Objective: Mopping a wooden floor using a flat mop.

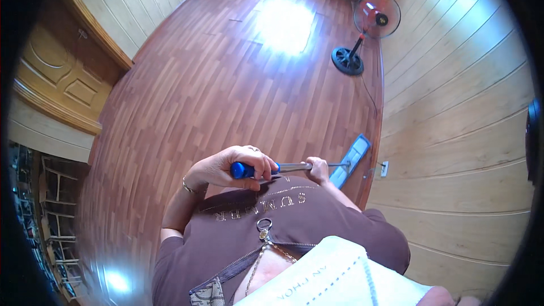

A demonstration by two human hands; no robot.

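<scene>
A flat mop with a long metal pole (294,167) and a blue grip (242,170) lies across the front of my body. My left hand (253,164), with a bracelet at the wrist, is wrapped round the blue grip at the pole's end. Further along the pole to the right, my right hand (317,170) is closed on the metal part. The blue rectangular mop head (352,160) rests on the floor at the right, close beside the wall. My chest hides part of the right forearm.
Wood-plank floor (226,90) stretches ahead, with a bright glare patch. A red and black standing fan (348,61) stands far right, its cord trailing along the wall. A panelled door (68,71) and a rack (59,226) are at left. An outlet (385,169) sits on the right wall.
</scene>
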